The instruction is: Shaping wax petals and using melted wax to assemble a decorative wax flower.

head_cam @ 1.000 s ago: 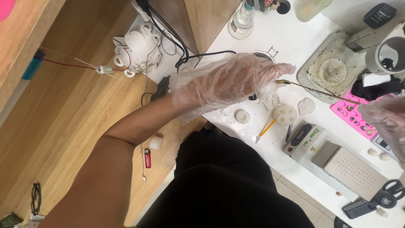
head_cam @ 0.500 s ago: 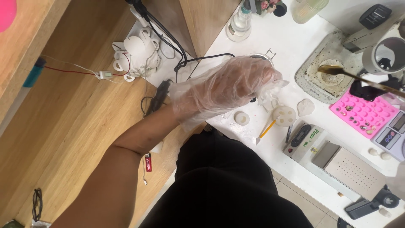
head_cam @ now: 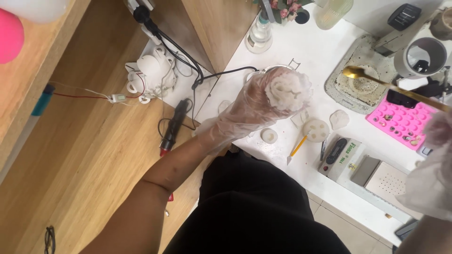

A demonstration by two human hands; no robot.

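A white lump (head_cam: 288, 91), gold spoon (head_cam: 354, 73), pink tray (head_cam: 400, 123).

A white, flower-shaped plaster casting (head_cam: 288, 90) with ruffled petals sits face-up in the gloved left hand (head_cam: 254, 110), held above the white bench (head_cam: 301, 42) near its left edge. A long gold spoon (head_cam: 391, 87) slants over the bench's right side, bowl pointing left.

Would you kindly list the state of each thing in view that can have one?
Left hand: gloved, closed around the white flower-shaped piece.
White flower-shaped piece: held up above the white table.
Right hand: gloved, holding the gold spoon; grip blurred.
Gold spoon: raised, bowl over the grey tray.
Pink mould: lying flat, some cavities filled.
Glass bottle: upright.
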